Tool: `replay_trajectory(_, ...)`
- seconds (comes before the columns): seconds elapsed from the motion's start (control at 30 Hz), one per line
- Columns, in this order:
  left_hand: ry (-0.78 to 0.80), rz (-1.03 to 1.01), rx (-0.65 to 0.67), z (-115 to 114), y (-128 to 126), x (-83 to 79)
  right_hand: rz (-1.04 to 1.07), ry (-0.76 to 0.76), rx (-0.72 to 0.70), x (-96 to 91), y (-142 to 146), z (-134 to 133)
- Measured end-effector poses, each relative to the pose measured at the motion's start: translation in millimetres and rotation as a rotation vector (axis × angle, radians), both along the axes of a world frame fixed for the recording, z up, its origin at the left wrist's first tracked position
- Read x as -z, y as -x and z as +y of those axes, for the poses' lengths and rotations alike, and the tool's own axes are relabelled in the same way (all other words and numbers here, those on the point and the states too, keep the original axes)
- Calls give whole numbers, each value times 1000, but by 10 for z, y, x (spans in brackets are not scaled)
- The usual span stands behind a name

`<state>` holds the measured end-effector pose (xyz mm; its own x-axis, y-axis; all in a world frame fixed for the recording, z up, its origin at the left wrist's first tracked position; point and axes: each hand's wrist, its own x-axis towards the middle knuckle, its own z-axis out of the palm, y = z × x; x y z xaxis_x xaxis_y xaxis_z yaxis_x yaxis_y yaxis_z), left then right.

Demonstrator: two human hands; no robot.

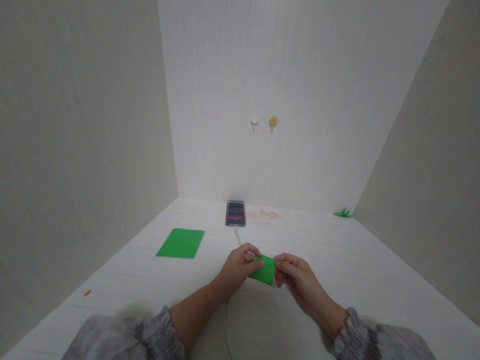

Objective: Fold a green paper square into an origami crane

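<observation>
Between my two hands is a small folded piece of green paper (264, 274), lifted a little above the white table. My left hand (241, 265) pinches its left side, with the thumb lying over the front. At its upper right corner, the thumb and fingers of my right hand (294, 271) are closed on the paper. A fold line crosses the paper near its top edge. The fingertips behind it are partly hidden. To the left, a square sheet or stack of green paper (180, 243) lies flat on the table.
A dark blurred device (236, 213) stands near the back wall, with a pale cable (228, 336) running forward under my hands. A green folded paper shape (343, 212) sits in the back right corner. A small orange piece (88, 293) lies at left. Walls enclose three sides.
</observation>
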<state>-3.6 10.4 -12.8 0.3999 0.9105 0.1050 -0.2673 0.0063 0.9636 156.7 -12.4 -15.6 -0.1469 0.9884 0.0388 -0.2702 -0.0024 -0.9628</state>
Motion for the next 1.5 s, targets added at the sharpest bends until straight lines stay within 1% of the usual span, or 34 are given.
replay_trajectory(0.5, -31, 1, 12, 6, 2, 22, -89, -15, 31, -39, 8, -9)
replay_trajectory(0.67, -53, 3, 30, 15, 2, 31, -55, -10, 29, -17, -8, -12)
replay_trajectory(0.9, -34, 2, 55, 28, 8, 41, -13, -16, 33, 16, -7, 0)
replay_trajectory(1.13, -9, 14, 22, 19, 10, 20, 10, -18, 1, -14, 4, -14)
replay_trajectory(1.2, -12, 22, 21, 24, 6, 27, -9, -17, -3, -14, 10, -16)
replay_trajectory(1.33, -50, 74, 47, 30, -10, 46, -115, 2, -34, 22, 23, -2)
replay_trajectory(1.5, -55, 101, 60, 21, -13, 58, -173, 3, -8, 39, 21, 20)
